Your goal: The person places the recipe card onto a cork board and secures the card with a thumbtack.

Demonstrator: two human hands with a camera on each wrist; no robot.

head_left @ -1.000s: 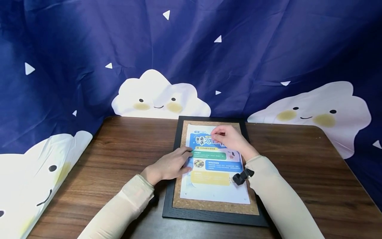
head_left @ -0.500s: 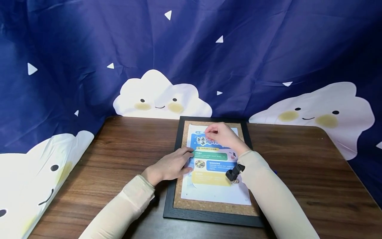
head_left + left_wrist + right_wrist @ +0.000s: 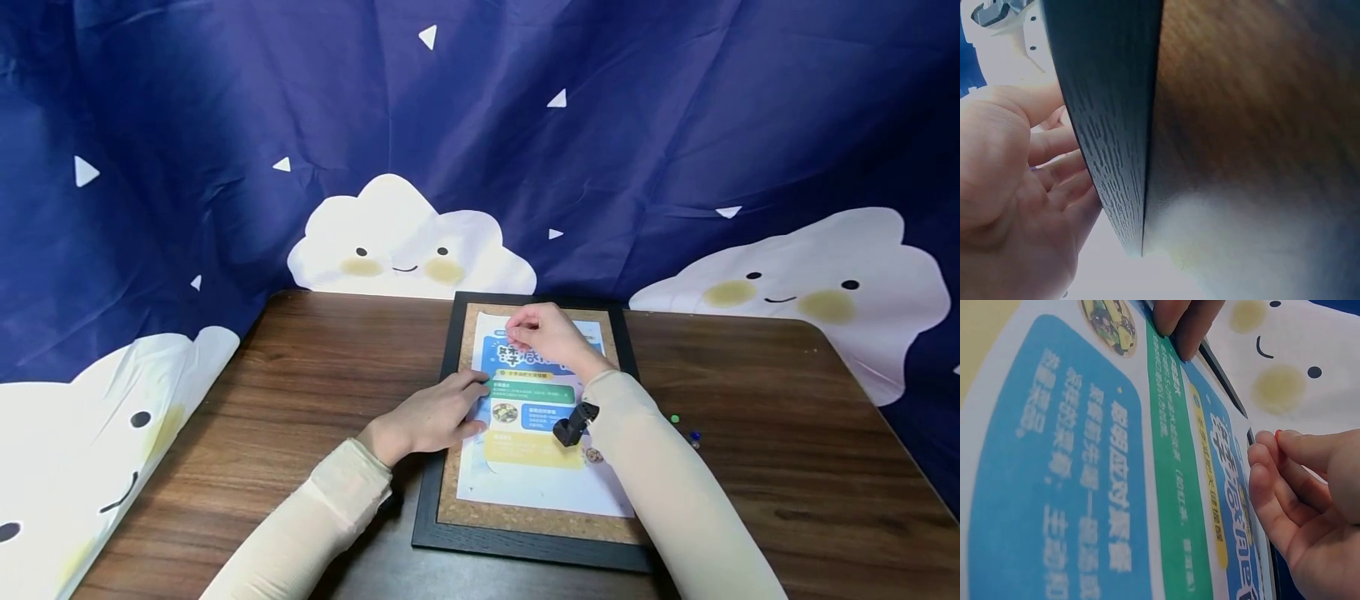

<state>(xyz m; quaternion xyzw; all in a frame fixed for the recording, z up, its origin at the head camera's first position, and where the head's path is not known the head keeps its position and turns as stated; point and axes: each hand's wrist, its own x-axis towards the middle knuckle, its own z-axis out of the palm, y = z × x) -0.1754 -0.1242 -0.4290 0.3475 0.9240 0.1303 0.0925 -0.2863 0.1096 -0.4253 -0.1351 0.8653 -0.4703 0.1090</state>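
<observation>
Evidently I'm at a pinning step, judging by what my cameras give me: the poster (image 3: 525, 450) lies face up on the corkboard (image 3: 480, 512), inside its black frame (image 3: 525, 543) on the counter (image 3: 352, 342). My right hand (image 3: 553, 335) is over the poster's far left part, thumb and fingertips pinching a small red piece (image 3: 1279, 435), probably a pushpin; only a sliver shows, and I can't tell whether it touches the paper. My left hand (image 3: 433, 414) reaches across the frame's left side, fingers loosely spread, tips resting on the poster's left edge. Right of the board lie a green piece (image 3: 675, 418) and a blue piece (image 3: 695, 435), likely more pins. As I read it, the next move calls for lining the red piece up near the far left corner and pressing straight down, with the left fingers keeping the sheet from sliding.
</observation>
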